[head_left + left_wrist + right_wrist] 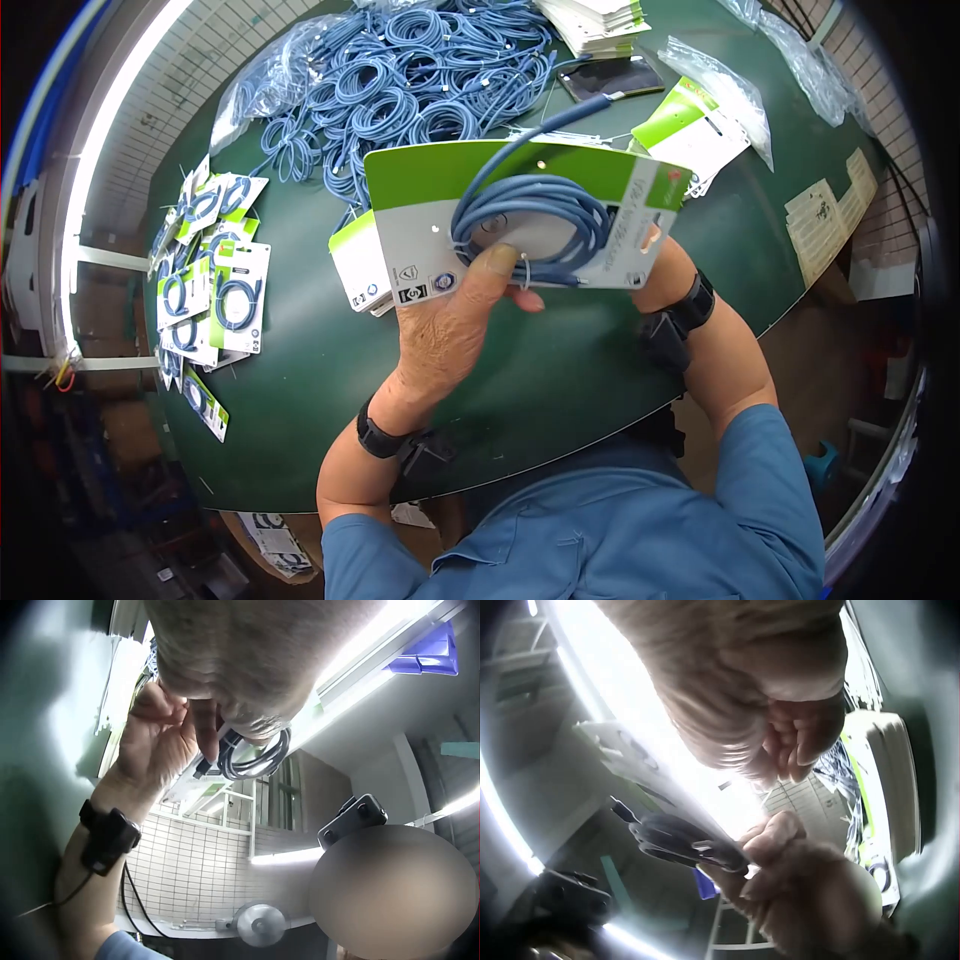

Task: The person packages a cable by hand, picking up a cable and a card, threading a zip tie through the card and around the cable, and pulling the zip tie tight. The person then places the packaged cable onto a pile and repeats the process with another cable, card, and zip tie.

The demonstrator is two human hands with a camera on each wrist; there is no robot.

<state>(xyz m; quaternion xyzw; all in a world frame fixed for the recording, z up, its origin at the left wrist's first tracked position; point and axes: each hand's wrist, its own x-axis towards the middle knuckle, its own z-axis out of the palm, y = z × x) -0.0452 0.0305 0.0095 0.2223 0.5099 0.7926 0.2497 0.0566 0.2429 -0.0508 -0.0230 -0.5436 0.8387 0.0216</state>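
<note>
My left hand (448, 325) holds up a green and white packaging card (420, 185), thumb pressed on the coiled blue cable (550, 200) on its front. A white tie (525, 270) loops round the lower part of the coil. One cable end rises past the card's top edge. The card mostly hides my right hand (668, 272) at its right side in the head view. In the left wrist view the right hand (154, 742) is behind the card with curled fingers; I cannot tell what it holds. The right wrist view shows both hands close together.
A heap of coiled blue cables (420, 75) covers the far side of the green table (300, 430). Finished-looking carded cables (238, 300) pile at the left. Blank cards (360, 265), a phone (612, 77), more cards (690, 130) and plastic bags (725, 95) lie around.
</note>
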